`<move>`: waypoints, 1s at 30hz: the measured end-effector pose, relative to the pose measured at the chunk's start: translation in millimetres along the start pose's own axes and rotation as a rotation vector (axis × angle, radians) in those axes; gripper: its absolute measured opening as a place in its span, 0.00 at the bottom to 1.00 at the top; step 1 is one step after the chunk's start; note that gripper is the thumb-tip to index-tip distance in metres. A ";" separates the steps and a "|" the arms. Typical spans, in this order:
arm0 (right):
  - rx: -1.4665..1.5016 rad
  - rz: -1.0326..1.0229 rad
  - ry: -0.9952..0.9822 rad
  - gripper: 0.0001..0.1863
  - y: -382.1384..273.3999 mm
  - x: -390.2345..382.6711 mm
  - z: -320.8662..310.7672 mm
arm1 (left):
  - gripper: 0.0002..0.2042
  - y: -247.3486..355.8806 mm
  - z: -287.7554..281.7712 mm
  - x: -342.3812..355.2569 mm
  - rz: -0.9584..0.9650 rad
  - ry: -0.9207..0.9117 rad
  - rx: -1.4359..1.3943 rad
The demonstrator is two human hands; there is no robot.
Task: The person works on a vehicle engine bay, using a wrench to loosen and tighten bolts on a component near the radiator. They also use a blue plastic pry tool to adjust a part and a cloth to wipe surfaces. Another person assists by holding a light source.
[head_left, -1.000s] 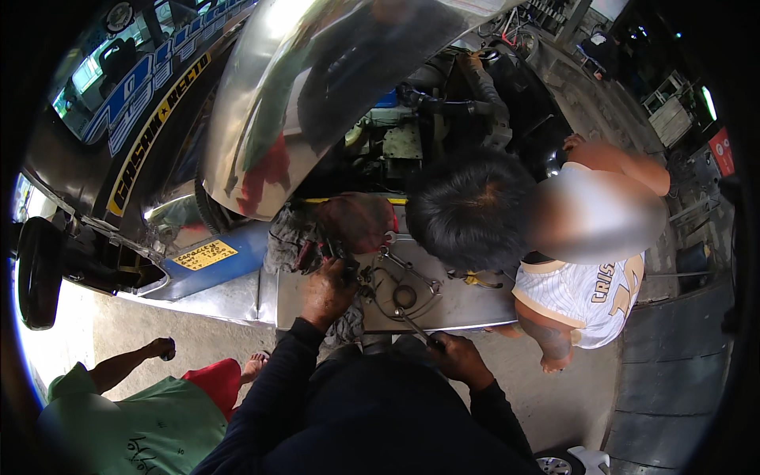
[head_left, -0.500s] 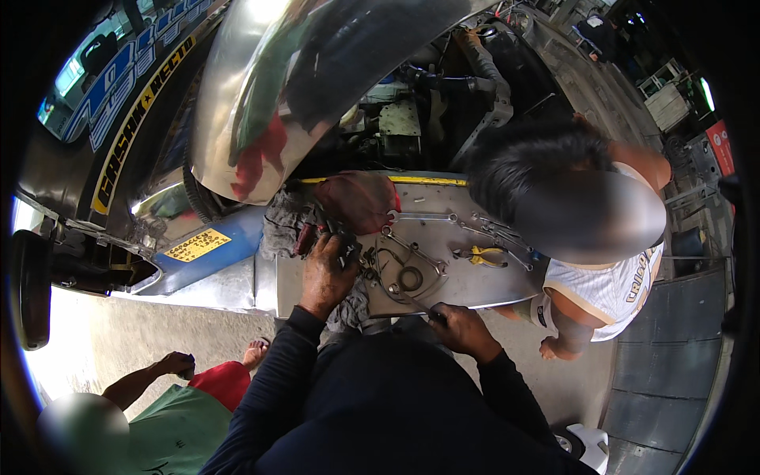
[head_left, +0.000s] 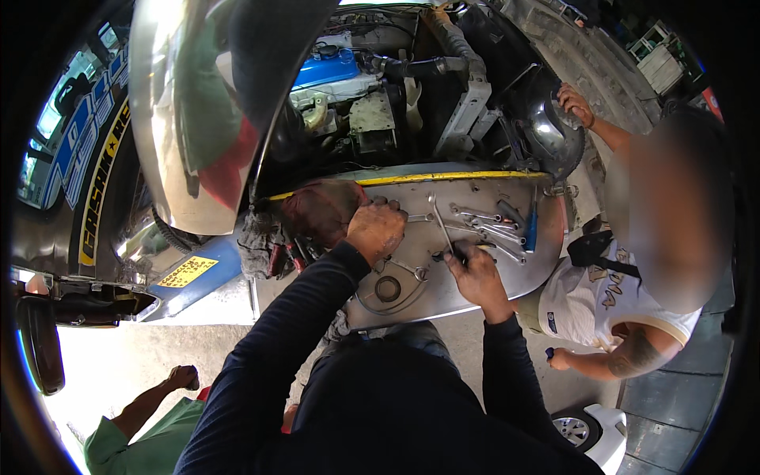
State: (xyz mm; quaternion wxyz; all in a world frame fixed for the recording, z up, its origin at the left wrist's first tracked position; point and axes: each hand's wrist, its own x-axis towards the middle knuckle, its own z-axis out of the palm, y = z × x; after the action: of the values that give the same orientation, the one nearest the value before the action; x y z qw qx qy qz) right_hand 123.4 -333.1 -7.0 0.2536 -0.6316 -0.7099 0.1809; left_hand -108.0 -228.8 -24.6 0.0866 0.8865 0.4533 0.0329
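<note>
My left hand (head_left: 376,231) is closed over the tray-like metal panel (head_left: 514,269), at the edge of a dirty red rag (head_left: 317,206); a horizontal wrench (head_left: 417,218) extends from beside its fingers, but its grip is hidden. My right hand (head_left: 475,279) is closed on a long wrench (head_left: 439,218) held at a slant. To the right lie several more wrenches (head_left: 495,233) and a blue-handled screwdriver (head_left: 531,222). Below my hands are a dark ring (head_left: 387,289) and a loose wire loop. A grey rag (head_left: 257,245) and red-handled tools (head_left: 293,253) sit at the left.
An open engine bay (head_left: 372,119) lies beyond the panel, with a raised shiny hood (head_left: 182,111) at upper left. A person in a white sleeveless top (head_left: 586,317) stands close on the right, one hand raised by a lamp. A green-shirted person (head_left: 127,451) is at lower left.
My left hand has moved up and right from the dark tools. My right hand has risen with a wrench. The right-hand person has straightened and shifted right, uncovering the spread wrenches and engine bay.
</note>
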 end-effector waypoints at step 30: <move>-0.401 -0.223 -0.496 0.14 185.3 399.8 174.1 | 0.08 -180.7 133.4 232.7 -0.419 -0.114 -0.935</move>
State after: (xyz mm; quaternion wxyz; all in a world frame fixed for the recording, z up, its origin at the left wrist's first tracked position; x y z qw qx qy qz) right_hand 140.8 98.5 -201.7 -0.0378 -0.5240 -0.8363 0.1570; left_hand -97.4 46.8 -193.6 0.5030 0.6436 0.5525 0.1655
